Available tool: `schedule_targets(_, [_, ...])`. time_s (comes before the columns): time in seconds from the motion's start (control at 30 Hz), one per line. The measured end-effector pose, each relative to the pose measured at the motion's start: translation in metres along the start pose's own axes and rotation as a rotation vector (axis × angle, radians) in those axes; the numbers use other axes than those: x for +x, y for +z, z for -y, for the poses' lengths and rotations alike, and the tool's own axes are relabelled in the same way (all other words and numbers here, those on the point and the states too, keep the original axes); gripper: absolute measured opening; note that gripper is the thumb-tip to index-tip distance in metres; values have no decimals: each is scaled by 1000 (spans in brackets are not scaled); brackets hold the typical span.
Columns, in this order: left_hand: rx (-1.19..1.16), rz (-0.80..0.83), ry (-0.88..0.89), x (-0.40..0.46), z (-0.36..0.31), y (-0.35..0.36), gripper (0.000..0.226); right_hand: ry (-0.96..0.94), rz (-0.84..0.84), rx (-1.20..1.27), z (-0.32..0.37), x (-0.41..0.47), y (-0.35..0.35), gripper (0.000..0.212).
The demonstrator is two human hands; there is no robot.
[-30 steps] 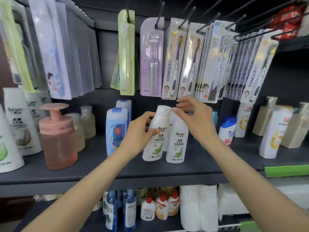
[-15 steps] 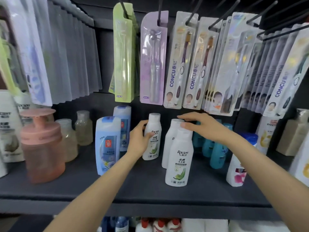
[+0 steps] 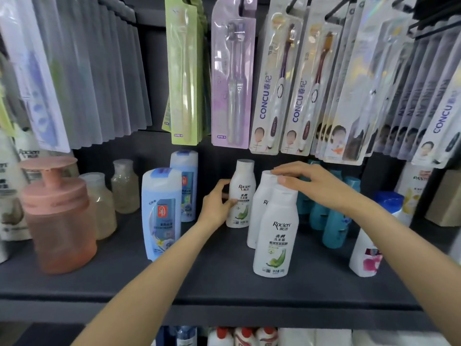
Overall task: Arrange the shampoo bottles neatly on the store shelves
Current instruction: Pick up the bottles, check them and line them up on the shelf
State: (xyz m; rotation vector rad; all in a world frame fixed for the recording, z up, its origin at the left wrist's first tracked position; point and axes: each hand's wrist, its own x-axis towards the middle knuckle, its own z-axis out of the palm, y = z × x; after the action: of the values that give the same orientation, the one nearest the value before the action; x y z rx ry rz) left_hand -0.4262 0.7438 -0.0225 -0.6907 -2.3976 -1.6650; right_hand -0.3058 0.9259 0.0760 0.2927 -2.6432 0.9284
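Here, on a dark shelf (image 3: 124,278), 3 white shampoo bottles stand upright in a row running near to far. Left hand (image 3: 216,208) curls around the far bottle (image 3: 241,193), gripping its side. Just right, the right hand (image 3: 314,183) lies flat, fingers straight, across the caps of the middle bottle (image 3: 259,208) and near bottle (image 3: 277,233) (gripping neither). Teal bottles (image 3: 329,221) stand further right.

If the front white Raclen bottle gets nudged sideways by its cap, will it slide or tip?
The front Raclen bottle stands tall on a narrow base, so a push near the cap probably tips it rather than slides it. The right hand rests across its top, which should steady it. Its smooth plastic looks rigid but possibly slippery.
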Motion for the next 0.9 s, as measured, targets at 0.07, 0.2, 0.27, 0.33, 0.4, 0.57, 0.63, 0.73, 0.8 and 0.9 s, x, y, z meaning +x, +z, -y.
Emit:
schedule_targets(0.07, [-20, 17, -10, 5, -2, 5, 44, 2, -5, 2, -1, 0, 1, 26])
schedule_targets(0.2, [-42, 71, -8, 15, -6, 18, 42, -7, -23, 13, -3, 0, 4, 25])
schedule_targets(0.27, [-31, 97, -7, 18, -8, 21, 42, -11, -36, 17, -4, 0, 5, 26])
schedule_targets(0.33, [-18, 105, -12, 21, -8, 23, 43, -10, -44, 17, -5, 1, 5, 26])
schedule_targets(0.4, [-14, 93, -18, 22, -8, 22, 44, -10, -41, 11, -5, 1, 5, 27])
schedule_targets(0.57, [24, -16, 12, 11, -16, 13, 40, -22, -57, -20, 3, -1, 4, 26])
schedule_targets(0.63, [69, -34, 51, 1, -22, 3, 33, -53, -115, -44, 10, -3, 4, 25])
schedule_targets(0.73, [153, -57, 129, -21, -31, -15, 27, -126, -198, -129, 26, -6, 7, 24])
schedule_targets(0.8, [186, -94, 171, -37, -38, -28, 25, -162, -226, -175, 40, -8, 14, 23])
schedule_targets(0.9, [267, -145, 276, -64, -48, -50, 23, -192, -249, -155, 62, -11, 30, 20])
